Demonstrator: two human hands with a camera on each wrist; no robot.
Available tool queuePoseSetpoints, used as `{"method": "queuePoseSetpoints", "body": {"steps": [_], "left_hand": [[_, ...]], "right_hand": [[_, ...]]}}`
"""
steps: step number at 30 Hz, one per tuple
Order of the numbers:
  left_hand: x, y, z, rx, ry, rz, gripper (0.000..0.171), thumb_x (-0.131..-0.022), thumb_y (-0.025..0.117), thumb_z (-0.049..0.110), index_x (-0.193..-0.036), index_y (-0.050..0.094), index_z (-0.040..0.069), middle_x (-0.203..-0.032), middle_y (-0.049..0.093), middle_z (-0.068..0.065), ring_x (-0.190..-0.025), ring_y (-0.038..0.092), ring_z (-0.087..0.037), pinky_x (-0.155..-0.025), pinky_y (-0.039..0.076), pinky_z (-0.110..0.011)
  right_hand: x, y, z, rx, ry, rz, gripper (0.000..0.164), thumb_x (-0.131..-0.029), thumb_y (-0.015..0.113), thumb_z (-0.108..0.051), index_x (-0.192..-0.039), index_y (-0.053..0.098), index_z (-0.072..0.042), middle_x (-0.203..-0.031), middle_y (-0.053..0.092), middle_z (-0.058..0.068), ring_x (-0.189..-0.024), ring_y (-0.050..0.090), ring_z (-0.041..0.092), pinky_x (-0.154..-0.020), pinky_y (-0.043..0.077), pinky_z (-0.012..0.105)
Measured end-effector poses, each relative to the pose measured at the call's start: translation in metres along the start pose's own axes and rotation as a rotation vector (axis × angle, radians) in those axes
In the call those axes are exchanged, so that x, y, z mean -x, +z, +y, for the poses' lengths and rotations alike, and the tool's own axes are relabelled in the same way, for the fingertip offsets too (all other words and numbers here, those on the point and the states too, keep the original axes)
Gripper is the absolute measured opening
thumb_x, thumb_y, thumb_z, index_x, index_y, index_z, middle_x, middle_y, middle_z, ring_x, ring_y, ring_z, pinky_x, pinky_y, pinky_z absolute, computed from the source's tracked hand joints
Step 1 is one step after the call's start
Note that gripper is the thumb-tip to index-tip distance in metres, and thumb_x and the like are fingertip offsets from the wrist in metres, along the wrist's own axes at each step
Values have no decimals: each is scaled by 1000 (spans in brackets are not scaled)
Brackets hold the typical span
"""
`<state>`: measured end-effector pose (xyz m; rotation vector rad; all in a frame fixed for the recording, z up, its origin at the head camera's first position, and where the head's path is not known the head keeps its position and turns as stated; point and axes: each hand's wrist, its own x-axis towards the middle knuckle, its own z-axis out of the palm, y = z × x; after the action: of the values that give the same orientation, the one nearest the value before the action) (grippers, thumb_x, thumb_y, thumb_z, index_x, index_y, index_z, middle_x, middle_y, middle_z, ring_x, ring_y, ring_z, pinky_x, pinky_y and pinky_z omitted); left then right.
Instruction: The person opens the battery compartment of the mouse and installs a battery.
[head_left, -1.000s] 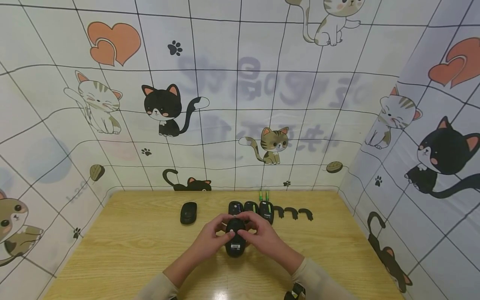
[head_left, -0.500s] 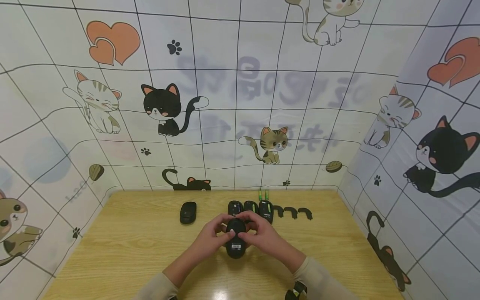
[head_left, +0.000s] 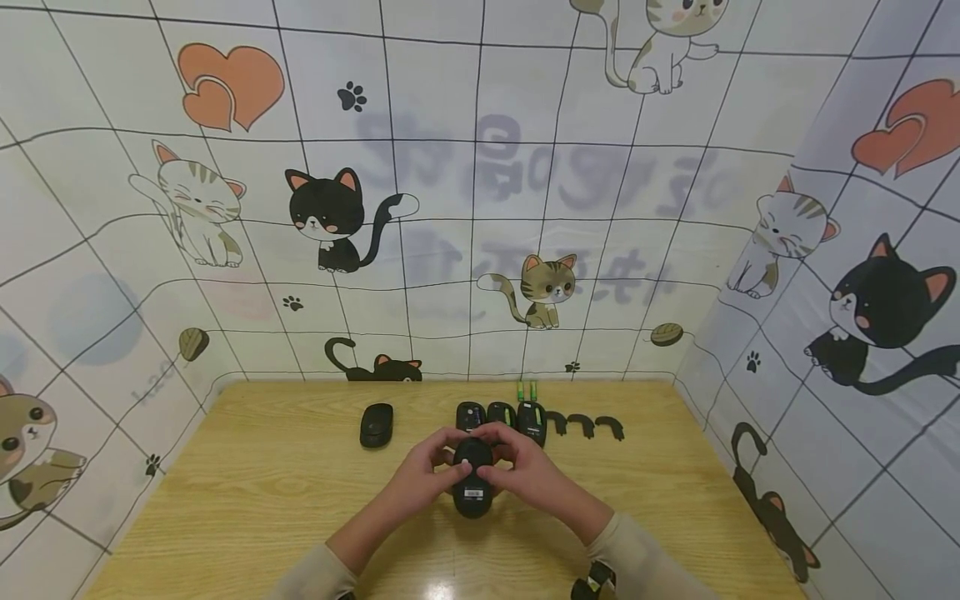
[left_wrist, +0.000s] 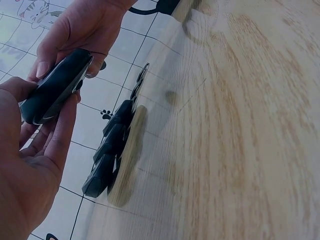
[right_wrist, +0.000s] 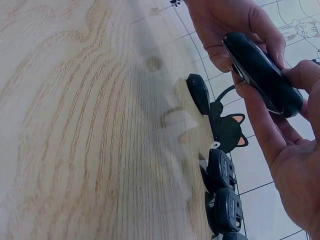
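Note:
A black computer mouse [head_left: 472, 498] is held up over the wooden table, its underside with a small white label turned to the head camera. My left hand [head_left: 422, 473] grips its left side, and my right hand [head_left: 527, 473] grips the right side. Both thumbs press on the underside while the fingers curl round behind. In the left wrist view the mouse [left_wrist: 57, 90] appears edge-on between the two hands. The right wrist view shows the same mouse [right_wrist: 262, 75] tilted, with fingertips along its edge.
Beyond my hands lie three black mice, one of them [head_left: 532, 423] at the right of the row, their battery slots showing. Two green batteries [head_left: 527, 390] lie behind them. Several curved black covers [head_left: 582, 426] are to the right. Another mouse [head_left: 377, 426] sits at the back left.

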<state>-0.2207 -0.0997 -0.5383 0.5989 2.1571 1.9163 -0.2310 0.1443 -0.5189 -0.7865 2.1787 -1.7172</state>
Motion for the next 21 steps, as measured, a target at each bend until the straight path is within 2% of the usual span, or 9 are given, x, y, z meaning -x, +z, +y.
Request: {"method": "queuePoseSetpoints", "body": {"steps": [9, 21], "left_hand": [[1, 0, -1, 7, -17, -5, 42, -106, 75, 13, -147, 63, 9, -135, 62, -16, -108, 69, -28, -77, 69, -37], [1, 2, 1, -12, -31, -17, 45, -105, 76, 14, -147, 63, 6, -127, 64, -14, -105, 70, -25, -76, 69, -36]], "right_hand": [[-1, 0, -1, 5, 12, 6, 45, -104, 80, -10, -146, 64, -17, -136, 65, 11, -110, 70, 28, -73, 69, 42], [-1, 0, -1, -14, 49, 16, 36, -107, 75, -11, -141, 66, -14, -133, 67, 12, -107, 73, 26, -70, 70, 44]]}}
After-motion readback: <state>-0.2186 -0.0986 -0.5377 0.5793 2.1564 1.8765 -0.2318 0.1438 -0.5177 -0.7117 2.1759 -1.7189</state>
